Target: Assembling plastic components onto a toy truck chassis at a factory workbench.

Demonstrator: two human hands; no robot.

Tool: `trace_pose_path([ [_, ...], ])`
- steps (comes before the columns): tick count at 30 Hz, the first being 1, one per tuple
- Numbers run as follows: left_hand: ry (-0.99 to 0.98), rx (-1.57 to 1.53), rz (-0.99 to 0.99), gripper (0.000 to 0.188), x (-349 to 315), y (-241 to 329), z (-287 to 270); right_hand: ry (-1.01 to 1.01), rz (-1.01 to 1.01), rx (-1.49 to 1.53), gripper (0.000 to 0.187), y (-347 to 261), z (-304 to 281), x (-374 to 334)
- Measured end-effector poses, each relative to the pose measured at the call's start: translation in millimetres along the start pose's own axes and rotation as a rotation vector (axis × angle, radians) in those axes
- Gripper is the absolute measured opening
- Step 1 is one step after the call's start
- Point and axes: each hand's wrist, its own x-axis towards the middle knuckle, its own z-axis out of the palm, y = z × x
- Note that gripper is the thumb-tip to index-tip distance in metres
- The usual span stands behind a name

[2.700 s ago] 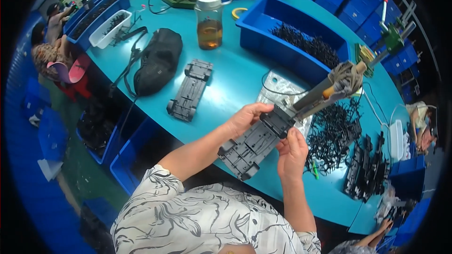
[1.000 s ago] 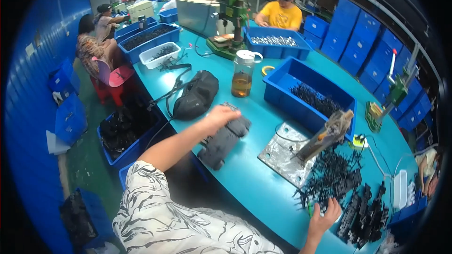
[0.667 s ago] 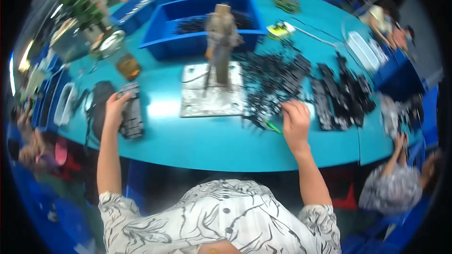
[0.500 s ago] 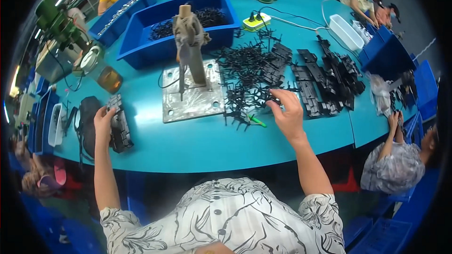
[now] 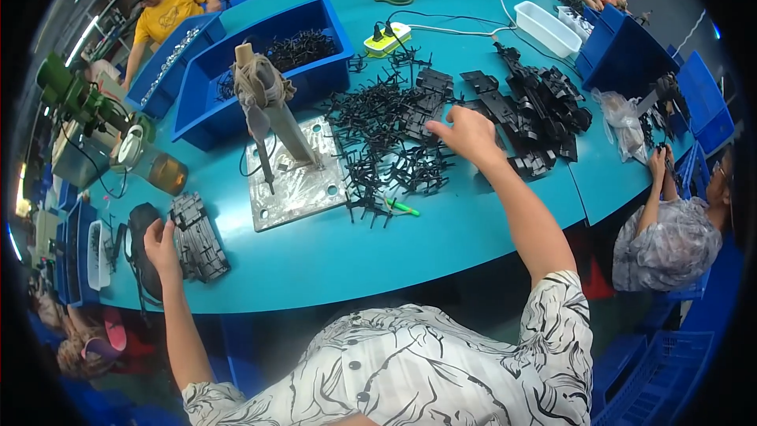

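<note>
Had left hand [image 5: 160, 248] loosely uncurled between 8 and 9 o'clock, just beside one black rectangular plastic chassis [image 5: 199, 238]; could not tell contact. Had right hand [image 5: 468, 136] half-curled at 2 o'clock; could not tell grip. Risked scattering spiky black plastic pieces [image 5: 364, 116], 12 o'clock, by snagging. Counted one slim green plastic tool [image 5: 404, 207]; pieces uncountable.

Teal tabletop [image 5: 315, 268], from above.
Left hand [image 5: 162, 246] beside black rectangular moulded plates [image 5: 200, 238]; right hand [image 5: 468, 136] near small branched black pieces [image 5: 374, 114].
</note>
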Motion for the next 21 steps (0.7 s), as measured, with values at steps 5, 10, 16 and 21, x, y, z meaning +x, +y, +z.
trace_pose_path([
  [5, 0.014, 0.148, 0.233, 0.03, -29, 33, 9, -0.186, 0.093, -0.021, 0.049, -9, -1, 11],
  [10, -0.037, 0.122, 0.288, 0.021, -66, 80, 16, 0.178, 0.131, 0.242, 0.04, -8, -1, 6],
  [16, -0.171, 0.102, 0.572, 0.011, -105, 107, 34, 0.664, -0.341, 0.221, 0.021, -12, -2, -8],
  [21, -0.332, 0.008, 0.614, 0.014, -137, 152, 59, 0.754, -0.453, 0.141, 0.018, -7, -15, -11],
])
